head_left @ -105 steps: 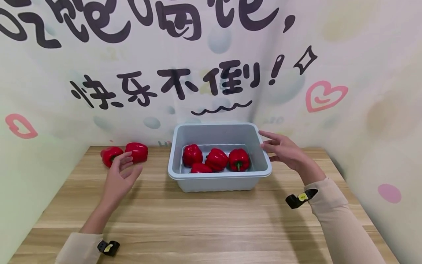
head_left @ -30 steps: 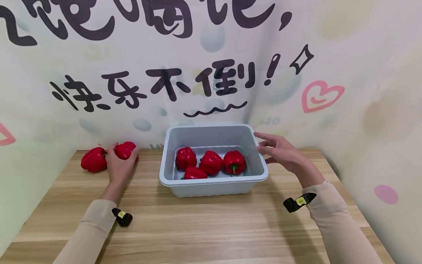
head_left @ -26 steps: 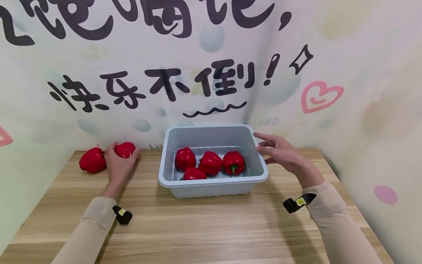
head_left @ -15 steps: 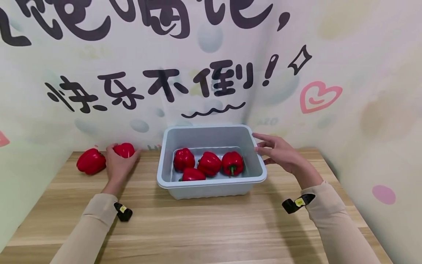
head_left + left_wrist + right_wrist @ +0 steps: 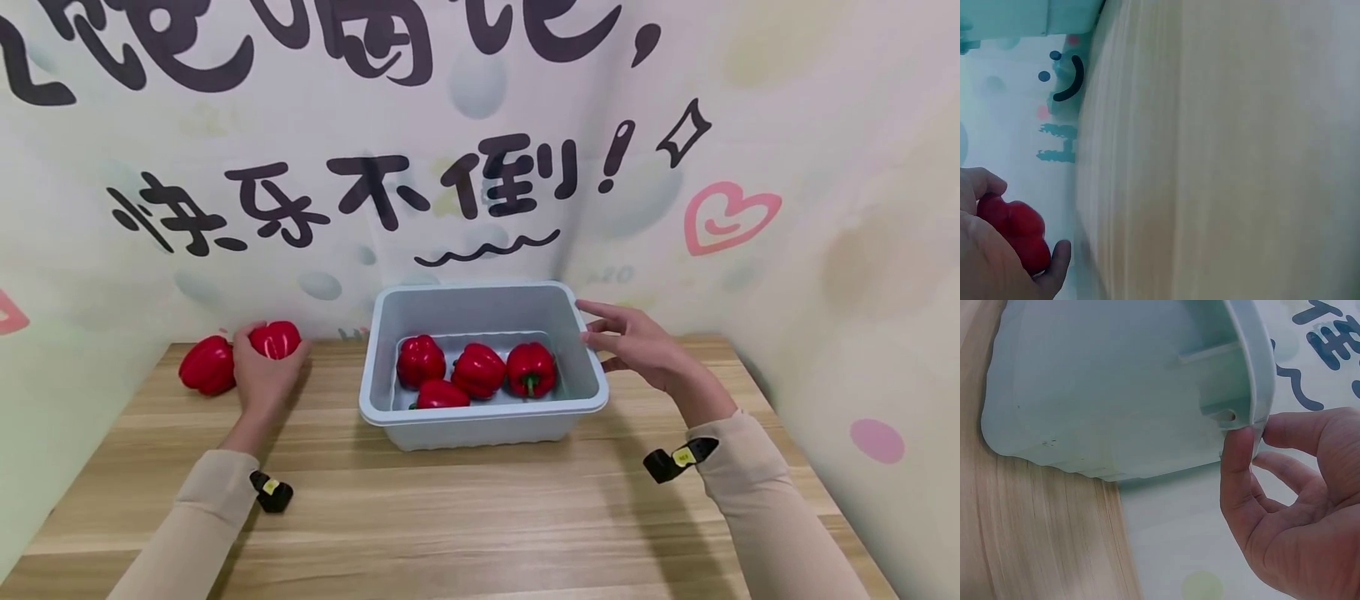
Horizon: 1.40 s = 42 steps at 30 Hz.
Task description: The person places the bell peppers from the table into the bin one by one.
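Note:
In the head view my left hand (image 5: 264, 377) grips a red bell pepper (image 5: 276, 340) at the back left of the table. The left wrist view shows the fingers and thumb round this bell pepper (image 5: 1017, 228). Just left of that hand lies a second red bell pepper (image 5: 207, 367). A pale blue-grey plastic bin (image 5: 480, 429) stands in the middle, with several red bell peppers lying inside it. At the bin's right side, my right hand (image 5: 637, 343) pinches the rim. Thumb and fingers of the right hand (image 5: 1297, 512) meet the bin's edge (image 5: 1261, 375) in the right wrist view.
The wood-grain table (image 5: 465, 525) runs back to a printed cloth wall (image 5: 337, 125) with large black characters, close behind the bin. More of that cloth hangs along both sides. Each sleeve cuff carries a small black camera.
Earlier my left hand was above the two peppers with loose fingers; now it grips the right-hand one, which has shifted slightly left. My right hand stays at the bin's rim.

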Available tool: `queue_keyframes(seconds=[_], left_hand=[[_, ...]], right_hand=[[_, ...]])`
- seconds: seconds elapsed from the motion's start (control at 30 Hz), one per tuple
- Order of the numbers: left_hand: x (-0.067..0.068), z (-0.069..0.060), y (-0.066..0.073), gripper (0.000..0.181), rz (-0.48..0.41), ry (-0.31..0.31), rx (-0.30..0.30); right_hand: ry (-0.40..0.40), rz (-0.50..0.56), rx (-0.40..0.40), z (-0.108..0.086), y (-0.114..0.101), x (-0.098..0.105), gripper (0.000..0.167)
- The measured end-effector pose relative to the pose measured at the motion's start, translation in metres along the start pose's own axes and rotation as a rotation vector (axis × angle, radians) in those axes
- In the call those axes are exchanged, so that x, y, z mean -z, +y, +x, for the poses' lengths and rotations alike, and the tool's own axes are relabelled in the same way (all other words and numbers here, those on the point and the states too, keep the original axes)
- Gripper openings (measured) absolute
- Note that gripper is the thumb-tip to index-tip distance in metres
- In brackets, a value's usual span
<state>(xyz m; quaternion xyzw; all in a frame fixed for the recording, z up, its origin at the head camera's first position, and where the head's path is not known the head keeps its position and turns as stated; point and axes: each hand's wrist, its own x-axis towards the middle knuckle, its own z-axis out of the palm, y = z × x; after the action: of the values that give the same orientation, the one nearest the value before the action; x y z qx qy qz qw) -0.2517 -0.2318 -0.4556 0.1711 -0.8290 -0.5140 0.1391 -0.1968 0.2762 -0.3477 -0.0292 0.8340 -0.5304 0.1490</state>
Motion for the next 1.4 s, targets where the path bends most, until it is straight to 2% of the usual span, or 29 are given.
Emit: queue_keyframes(seconds=[0.2,0.43,0.6,0.83,1.0,1.27,1.4], left_hand=[[0.008,-0.006,0.0,0.091,-0.053,-0.095,0.049],[0.017,-0.01,-0.008,0.093,-0.09,-0.203,0.092],[0.022,-0.013,-0.008,0.096,-0.091,-0.243,0.099],[0.026,-0.024,0.0,0.095,-0.139,-0.242,0.103],[0.032,-0.028,0.005,0.092,-0.163,-0.246,0.09],[0.039,-0.034,0.015,0.087,-0.177,-0.309,0.013],[0.04,-0.037,0.023,0.086,-0.218,-0.329,-0.001]], right_hand=[[0.002,-0.01,-0.004,0.0,0.0,0.001,0.07],[-0.005,-0.007,0.0,0.001,0.0,0.002,0.07],[-0.01,0.001,0.001,0.0,0.0,0.001,0.07],[-0.005,-0.004,-0.002,-0.001,0.0,0.001,0.07],[-0.009,0.004,-0.003,0.001,-0.002,-0.001,0.069],[-0.009,0.0,0.0,0.0,-0.003,0.0,0.07],[-0.009,-0.008,-0.006,0.0,-0.003,0.0,0.07]])
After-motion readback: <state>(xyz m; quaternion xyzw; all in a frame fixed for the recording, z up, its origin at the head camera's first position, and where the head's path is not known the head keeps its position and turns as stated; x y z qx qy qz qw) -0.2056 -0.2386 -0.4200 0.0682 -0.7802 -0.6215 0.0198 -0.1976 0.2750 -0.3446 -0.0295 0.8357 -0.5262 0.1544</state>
